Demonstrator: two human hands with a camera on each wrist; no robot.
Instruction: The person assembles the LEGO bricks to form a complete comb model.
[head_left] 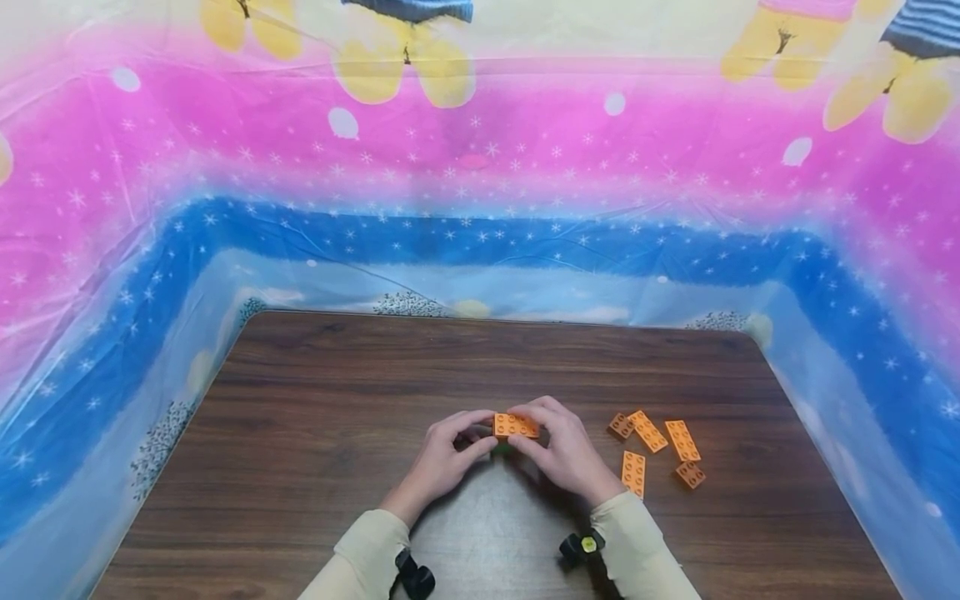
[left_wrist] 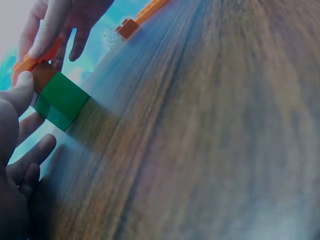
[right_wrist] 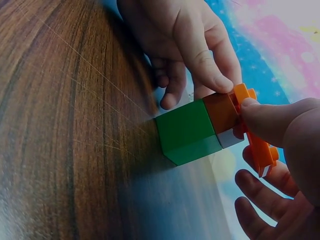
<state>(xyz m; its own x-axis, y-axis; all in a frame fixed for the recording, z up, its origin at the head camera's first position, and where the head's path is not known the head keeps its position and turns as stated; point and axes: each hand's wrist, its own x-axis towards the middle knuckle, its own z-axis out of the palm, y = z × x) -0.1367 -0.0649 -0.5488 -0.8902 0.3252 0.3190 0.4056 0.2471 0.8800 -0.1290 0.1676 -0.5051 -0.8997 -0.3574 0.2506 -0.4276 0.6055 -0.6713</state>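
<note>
A small stack stands on the table between the two hands. Its base is a green block (right_wrist: 184, 131); over that sit a brown brick (right_wrist: 219, 113) and a whitish piece (right_wrist: 231, 138), with a studded orange toy brick (head_left: 506, 425) on top. The orange brick reaches out past the stack's side in the right wrist view. My right hand (head_left: 567, 450) pinches the orange brick between thumb and fingers. From the other side my left hand (head_left: 441, 457) grips the brown brick, its thumb just under the orange one. The left hand's lower fingers hang loosely beside the green block.
To the right of the right hand lie several loose bricks: orange ones (head_left: 682, 440) and smaller brown ones (head_left: 691, 475), one brown brick against an orange one (head_left: 648, 432). Beyond the dark wood table (head_left: 315, 392) hangs a printed pink and blue cloth (head_left: 510, 242).
</note>
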